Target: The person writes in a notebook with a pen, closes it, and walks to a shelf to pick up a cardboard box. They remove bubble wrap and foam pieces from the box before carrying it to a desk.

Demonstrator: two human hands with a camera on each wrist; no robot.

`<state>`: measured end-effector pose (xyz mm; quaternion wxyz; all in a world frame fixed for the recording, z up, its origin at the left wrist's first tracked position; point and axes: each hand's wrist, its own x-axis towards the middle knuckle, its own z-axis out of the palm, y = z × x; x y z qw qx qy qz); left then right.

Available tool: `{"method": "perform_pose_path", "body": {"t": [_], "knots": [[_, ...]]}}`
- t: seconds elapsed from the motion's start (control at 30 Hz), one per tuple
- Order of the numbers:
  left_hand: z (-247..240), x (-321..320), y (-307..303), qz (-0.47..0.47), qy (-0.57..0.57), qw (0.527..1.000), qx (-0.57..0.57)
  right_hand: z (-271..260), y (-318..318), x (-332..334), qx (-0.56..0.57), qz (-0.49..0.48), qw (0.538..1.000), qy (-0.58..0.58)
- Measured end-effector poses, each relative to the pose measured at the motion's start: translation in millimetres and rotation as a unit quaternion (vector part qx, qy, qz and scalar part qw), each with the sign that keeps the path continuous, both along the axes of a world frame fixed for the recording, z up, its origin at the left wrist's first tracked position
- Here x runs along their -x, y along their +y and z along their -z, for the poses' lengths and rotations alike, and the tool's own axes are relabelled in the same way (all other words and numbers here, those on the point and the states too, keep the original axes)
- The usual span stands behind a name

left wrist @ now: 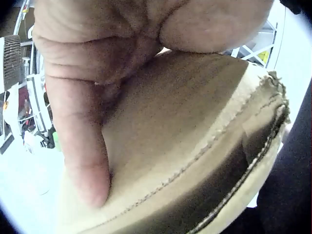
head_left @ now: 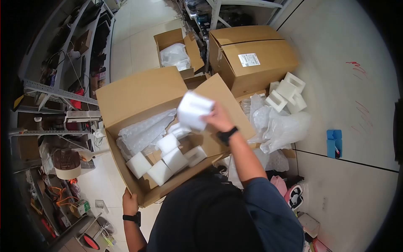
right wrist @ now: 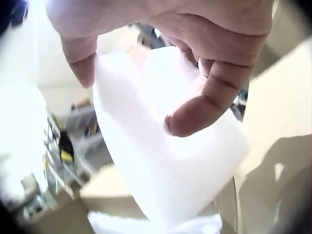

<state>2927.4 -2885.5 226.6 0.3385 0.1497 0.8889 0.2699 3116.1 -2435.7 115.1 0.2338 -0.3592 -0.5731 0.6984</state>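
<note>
pinching blocky foam (head_left: 192,110), right fingers (right wrist: 80,56) overhang cardboard (head_left: 142,94)

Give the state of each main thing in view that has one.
Near carton, open, flaps out
Left hand, grips near carton's corner
Right hand, holds foam piece
Foam piece, held above near carton
Foam blocks, inside near carton
Bubble wrap, crumpled inside near carton
Large rear carton, top flaps down
Small carton, open, plastic wrap inside
</note>
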Motion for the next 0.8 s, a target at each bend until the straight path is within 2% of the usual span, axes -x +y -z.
{"method": "perform_pose_path", "body": {"t": [0.03, 0.1, 0.13, 0.17, 0.2, 0.23, 0.3, 0.33, 0.37, 0.4, 0.43, 0.47, 0.5, 0.57, 0.63, 0.67, 0.73, 0.8], "knots": [[1, 2, 4, 0.013, -0.003, 1.000, -0.024, -17, 27, -34, -0.082, 0.040, 0.996, -0.009], [7, 4, -4, 0.012, -0.003, 0.999, -0.052, -23, 84, -119, -0.074, 0.124, 0.986, 0.085], [4, 5, -5, 0.028, 0.006, 0.999, -0.019, -13, 108, -147, -0.017, 0.266, 0.957, 0.113], [12, 8, -11, 0.036, 0.036, 0.999, -0.008, -31, 119, -165, -0.115, 0.345, 0.931, 0.019], [10, 11, -10, 0.030, 0.026, 0.999, 0.001, -52, 121, -163, -0.092, 0.437, 0.894, -0.039], [9, 10, -6, 0.017, 0.007, 1.000, -0.011, -72, 114, -155, -0.086, 0.440, 0.892, -0.054], [1, 5, 2, 0.020, 0.012, 1.000, -0.006, -71, 93, -133, -0.110, 0.254, 0.959, -0.056], [-4, 3, 10, 0.017, 0.015, 1.000, -0.003, -66, 75, -106, -0.122, 0.147, 0.977, -0.091], [-10, 0, 18, 0.024, 0.025, 0.999, -0.006, -59, 46, -64, -0.086, 0.068, 0.992, -0.060], [-15, -3, 21, 0.032, 0.034, 0.999, -0.007, -54, 17, -25, -0.114, -0.053, 0.979, -0.161], [-16, -5, 21, 0.033, 0.036, 0.999, -0.004, -38, -13, 10, -0.093, -0.169, 0.969, -0.151], [-15, -6, 21, 0.041, 0.055, 0.998, -0.001, -15, -33, 47, -0.164, -0.309, 0.913, -0.211], [-15, -8, 22, 0.049, 0.074, 0.996, 0.002, 11, -65, 76, -0.267, -0.321, 0.888, -0.190], [-34, -18, 36, 0.076, 0.085, 0.993, 0.004, 37, -126, 118, -0.293, -0.343, 0.836, -0.313], [-42, -26, 36, 0.078, 0.090, 0.993, 0.022, 44, -145, 137, -0.283, -0.364, 0.803, -0.377], [-49, -30, 37, 0.067, 0.085, 0.993, 0.039, 73, -154, 141, -0.315, -0.347, 0.788, -0.400], [-51, -33, 36, 0.062, 0.085, 0.994, 0.038, 108, -156, 140, -0.316, -0.296, 0.803, -0.410], [-46, -35, 26, 0.067, 0.083, 0.994, 0.022, 100, -152, 135, -0.306, -0.292, 0.809, -0.409]]}}
